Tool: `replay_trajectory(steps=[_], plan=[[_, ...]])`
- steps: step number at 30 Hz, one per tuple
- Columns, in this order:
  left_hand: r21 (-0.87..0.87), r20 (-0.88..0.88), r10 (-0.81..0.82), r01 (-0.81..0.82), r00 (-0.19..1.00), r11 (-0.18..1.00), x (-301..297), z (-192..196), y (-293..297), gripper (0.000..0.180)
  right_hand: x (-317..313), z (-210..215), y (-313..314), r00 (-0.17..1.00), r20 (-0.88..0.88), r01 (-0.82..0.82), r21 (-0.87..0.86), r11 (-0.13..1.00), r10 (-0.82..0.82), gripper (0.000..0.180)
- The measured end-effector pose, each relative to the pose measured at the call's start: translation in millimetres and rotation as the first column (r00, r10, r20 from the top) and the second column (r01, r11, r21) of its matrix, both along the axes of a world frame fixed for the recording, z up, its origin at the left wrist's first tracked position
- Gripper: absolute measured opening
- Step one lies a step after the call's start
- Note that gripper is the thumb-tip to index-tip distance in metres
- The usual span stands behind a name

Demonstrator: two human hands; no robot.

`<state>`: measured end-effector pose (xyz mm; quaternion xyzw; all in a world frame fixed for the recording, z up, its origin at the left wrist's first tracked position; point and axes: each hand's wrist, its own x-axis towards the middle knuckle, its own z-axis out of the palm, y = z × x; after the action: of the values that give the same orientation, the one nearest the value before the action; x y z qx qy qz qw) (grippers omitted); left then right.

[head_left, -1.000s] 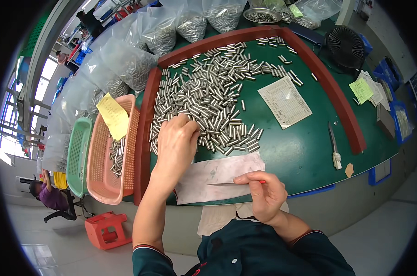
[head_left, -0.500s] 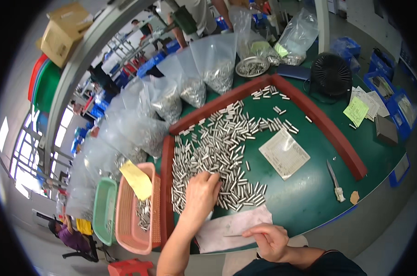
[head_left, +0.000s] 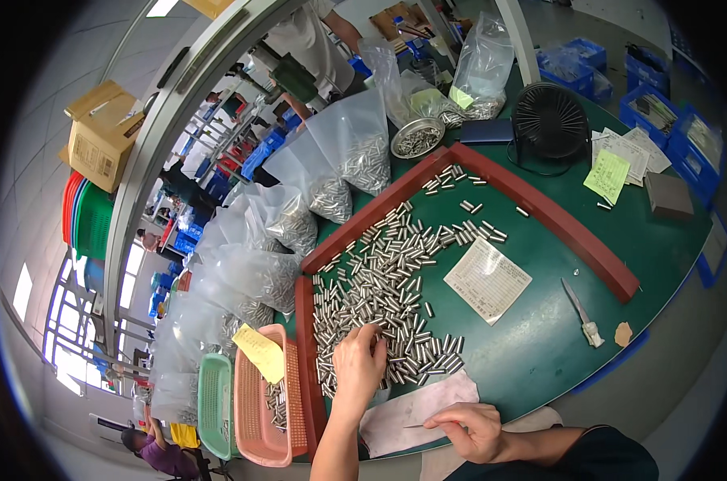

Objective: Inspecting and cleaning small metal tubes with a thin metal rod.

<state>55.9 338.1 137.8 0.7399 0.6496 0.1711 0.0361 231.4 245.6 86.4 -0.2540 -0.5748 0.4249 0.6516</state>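
hundreds of metal pins (head_left: 379, 282) loose, plenty seemingly left
heaped on the green table (head_left: 524, 353), some in the pink basket (head_left: 249, 413); right hand (head_left: 473, 433) pinches a thin tool (head_left: 414, 426), left hand (head_left: 358, 365) over the pins, grip unclear

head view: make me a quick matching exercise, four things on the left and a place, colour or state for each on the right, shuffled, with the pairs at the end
Things
1. left hand
2. right hand
3. fan
4. pink basket

Place, colour or state
A. black, standing outside the red-brown border
B. has a yellow paper lying across its rim
C. at the near part of the heap of metal cylinders
D. holds a thin pointed tool

Pairs: 1-C, 2-D, 3-A, 4-B
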Motion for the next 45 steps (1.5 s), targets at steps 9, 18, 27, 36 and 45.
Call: replay_trajectory(steps=[9,18,27,36,45], plan=[[0.127,0.316,0.032,-0.076,0.948,0.989,-5,20,-50,0.019,8,-1,-10,1.0,0.017,0.014,0.01,1.0,-0.014,0.011],[-0.14,0.983,0.086,-0.357,-0.164,0.924,-42,8,-213,0.023,-2,15,0,0.966,0.258,-0.055,0.274,0.96,-0.018,0.015],[-0.424,0.798,0.177,-0.328,-0.577,0.844,-54,-52,-270,0.026,-35,48,-7,0.774,0.625,-0.373,0.325,0.869,0.098,0.024],[-0.405,0.726,0.155,-0.235,-0.669,0.884,-56,-80,-289,0.023,-63,18,-59,0.808,0.28,-0.586,0.293,0.755,0.518,0.013],[-0.367,0.742,0.147,-0.213,-0.654,0.905,-60,-78,-297,0.023,-105,-11,-72,0.775,0.31,-0.628,0.292,0.721,0.55,0.015]])
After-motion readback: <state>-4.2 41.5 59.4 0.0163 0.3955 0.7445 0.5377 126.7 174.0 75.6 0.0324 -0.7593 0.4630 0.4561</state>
